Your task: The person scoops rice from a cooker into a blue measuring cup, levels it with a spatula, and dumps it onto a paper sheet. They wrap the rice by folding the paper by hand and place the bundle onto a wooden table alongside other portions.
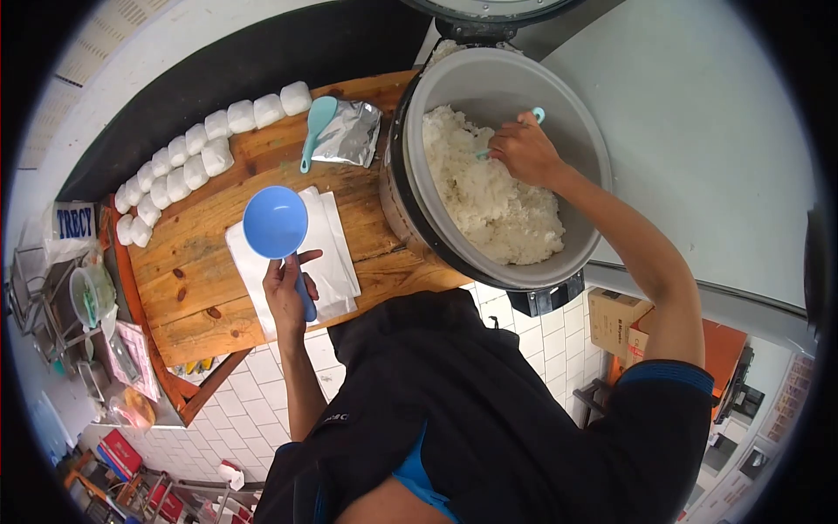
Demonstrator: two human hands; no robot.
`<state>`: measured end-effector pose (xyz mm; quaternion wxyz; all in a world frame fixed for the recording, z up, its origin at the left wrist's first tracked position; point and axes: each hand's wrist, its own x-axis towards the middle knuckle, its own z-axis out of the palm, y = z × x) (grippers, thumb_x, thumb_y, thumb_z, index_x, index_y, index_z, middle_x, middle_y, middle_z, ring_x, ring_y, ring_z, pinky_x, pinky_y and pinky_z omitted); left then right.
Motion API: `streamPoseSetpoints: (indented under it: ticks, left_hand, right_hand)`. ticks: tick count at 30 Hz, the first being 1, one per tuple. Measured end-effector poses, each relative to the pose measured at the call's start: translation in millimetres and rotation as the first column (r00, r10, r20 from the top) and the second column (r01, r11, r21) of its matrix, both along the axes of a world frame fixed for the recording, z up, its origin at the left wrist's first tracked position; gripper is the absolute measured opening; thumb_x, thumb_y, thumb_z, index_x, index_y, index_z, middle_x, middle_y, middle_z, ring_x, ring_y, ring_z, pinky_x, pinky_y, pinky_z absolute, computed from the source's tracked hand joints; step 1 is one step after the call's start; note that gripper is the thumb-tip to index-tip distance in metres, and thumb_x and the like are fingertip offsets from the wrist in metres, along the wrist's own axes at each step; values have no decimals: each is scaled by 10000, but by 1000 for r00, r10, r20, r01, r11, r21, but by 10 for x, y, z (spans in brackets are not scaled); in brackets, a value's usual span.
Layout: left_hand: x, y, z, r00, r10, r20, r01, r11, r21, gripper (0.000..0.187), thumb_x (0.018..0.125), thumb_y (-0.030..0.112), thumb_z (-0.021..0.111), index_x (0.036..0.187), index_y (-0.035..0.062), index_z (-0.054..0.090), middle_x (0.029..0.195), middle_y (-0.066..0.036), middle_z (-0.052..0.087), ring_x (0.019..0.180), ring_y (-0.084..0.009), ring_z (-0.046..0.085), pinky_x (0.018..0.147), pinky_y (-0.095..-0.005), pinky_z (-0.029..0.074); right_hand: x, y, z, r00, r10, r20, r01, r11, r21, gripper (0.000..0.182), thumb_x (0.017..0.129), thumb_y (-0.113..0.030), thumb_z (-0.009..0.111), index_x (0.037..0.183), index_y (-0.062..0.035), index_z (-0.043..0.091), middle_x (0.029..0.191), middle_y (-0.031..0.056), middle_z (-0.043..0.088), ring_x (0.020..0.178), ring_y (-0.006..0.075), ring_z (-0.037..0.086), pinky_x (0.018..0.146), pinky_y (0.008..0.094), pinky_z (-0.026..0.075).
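My left hand (285,301) grips the handle of a blue round-bowled ladle (276,223). The bowl looks empty and hangs above a stack of white paper sheets (336,249) on the wooden table. Inside the large rice cooker, my right hand (526,154) is closed round a teal rice paddle (539,114). Its handle end sticks out above the fist, and its blade is mostly hidden by the hand and the rice. Cooked white rice (502,223) lies heaped in the grey inner pot (572,131), against its left and lower sides.
White wrapped bundles (240,116) line the far edge of the wooden table (192,301) in two rows. A second teal rice paddle (321,116) rests against a silver foil packet (356,140). The cooker's raised lid (489,9) is at the top; cardboard boxes (615,319) stand on the right.
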<state>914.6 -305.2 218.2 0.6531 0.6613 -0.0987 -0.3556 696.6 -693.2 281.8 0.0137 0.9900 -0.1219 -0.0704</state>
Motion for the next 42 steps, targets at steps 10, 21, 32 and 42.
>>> streamPoseSetpoints:
  ticks: [10,21,32,42]
  left_hand:
    - [-17,-234,355,967,-192,168,190,981,26,283,1037,187,492,1138,-19,658,962,-94,714,418,-64,479,382,-222,366]
    - [-86,-980,1521,616,-531,582,481,839,256,343,946,38,459,1261,-27,578,878,-168,698,631,-249,647,592,-353,502]
    - [-655,-2519,1227,384,-889,250,830,451,327,150,852,-6,478,938,-65,586,690,-128,546,543,-217,563,459,-376,463]
    - [-745,-2494,949,637,-728,-252,759,649,43,66,971,46,457,955,2,504,736,-67,506,524,-110,455,441,-289,406]
  right_hand:
    - [-355,491,498,961,-131,-245,224,888,401,108,918,-130,643,910,-63,727,891,96,700,875,233,612,955,388,290]
    - [-861,-41,371,917,-346,-198,390,680,621,218,907,-106,566,1050,-9,699,926,191,680,976,268,662,912,374,483]
    - [-539,817,602,885,-358,298,392,918,-62,424,835,1,570,1249,91,553,1096,207,611,1019,341,629,842,397,547]
    - [-795,1427,1034,830,-492,261,508,861,7,379,831,2,566,1202,80,574,1064,178,593,931,338,643,772,383,567]
